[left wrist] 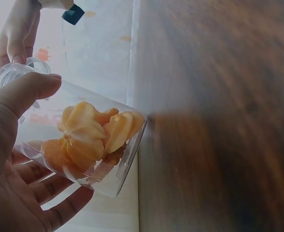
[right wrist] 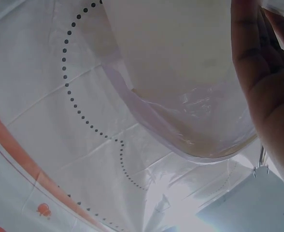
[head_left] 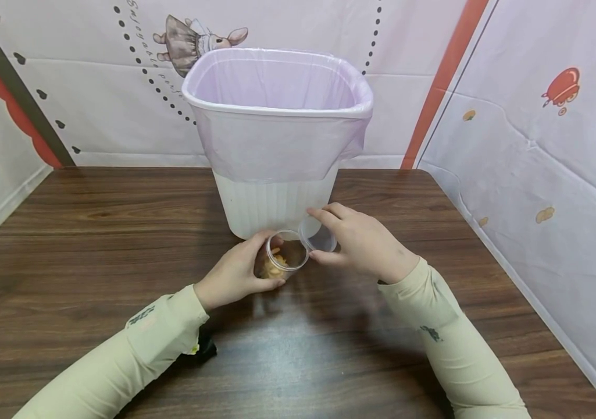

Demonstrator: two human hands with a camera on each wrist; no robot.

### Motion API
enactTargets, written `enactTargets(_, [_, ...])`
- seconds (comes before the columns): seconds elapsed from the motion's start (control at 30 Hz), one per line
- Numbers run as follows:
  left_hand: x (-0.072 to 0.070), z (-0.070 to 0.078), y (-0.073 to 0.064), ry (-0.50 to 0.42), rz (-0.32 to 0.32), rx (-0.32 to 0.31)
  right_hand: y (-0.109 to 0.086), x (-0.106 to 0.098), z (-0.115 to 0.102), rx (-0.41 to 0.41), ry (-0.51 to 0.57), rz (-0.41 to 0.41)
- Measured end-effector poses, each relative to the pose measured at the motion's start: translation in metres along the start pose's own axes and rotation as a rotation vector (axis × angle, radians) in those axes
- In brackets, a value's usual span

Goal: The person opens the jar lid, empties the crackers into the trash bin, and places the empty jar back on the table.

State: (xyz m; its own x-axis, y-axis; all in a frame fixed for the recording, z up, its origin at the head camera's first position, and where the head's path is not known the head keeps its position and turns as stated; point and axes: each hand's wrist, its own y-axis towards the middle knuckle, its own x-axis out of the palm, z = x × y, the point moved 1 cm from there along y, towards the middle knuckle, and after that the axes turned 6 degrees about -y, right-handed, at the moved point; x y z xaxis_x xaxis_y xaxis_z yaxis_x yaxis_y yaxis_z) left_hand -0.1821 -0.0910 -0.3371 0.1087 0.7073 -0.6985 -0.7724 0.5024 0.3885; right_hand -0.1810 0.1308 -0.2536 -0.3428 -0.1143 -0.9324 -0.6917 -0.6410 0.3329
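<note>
My left hand (head_left: 236,272) grips a clear plastic jar (head_left: 293,253), fingers and thumb curled round its side. The jar's mouth is uncovered and faces up. Swirled golden cookies (left wrist: 86,133) lie inside it, seen through the wall in the left wrist view. Just to the right, my right hand (head_left: 363,240) pinches a clear round lid (head_left: 321,237) by its edge, tilted beside the jar's rim. In the right wrist view the right hand (right wrist: 270,82) is dark and only a sliver of clear plastic shows at the top corner.
A white trash bin (head_left: 277,201) lined with a pale purple bag (head_left: 277,145) stands right behind the hands. Below my left sleeve lies a small black object (head_left: 206,350), partly hidden. Printed cloth (head_left: 512,174) borders the brown wooden table (head_left: 93,233).
</note>
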Motion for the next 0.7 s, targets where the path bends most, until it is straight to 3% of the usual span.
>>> enactTargets(0.7, [-0.0022,0.0007,-0.0002,-0.021,-0.003,-0.045,0.0022,0.0076,0.0093,0.027,0.004,-0.028])
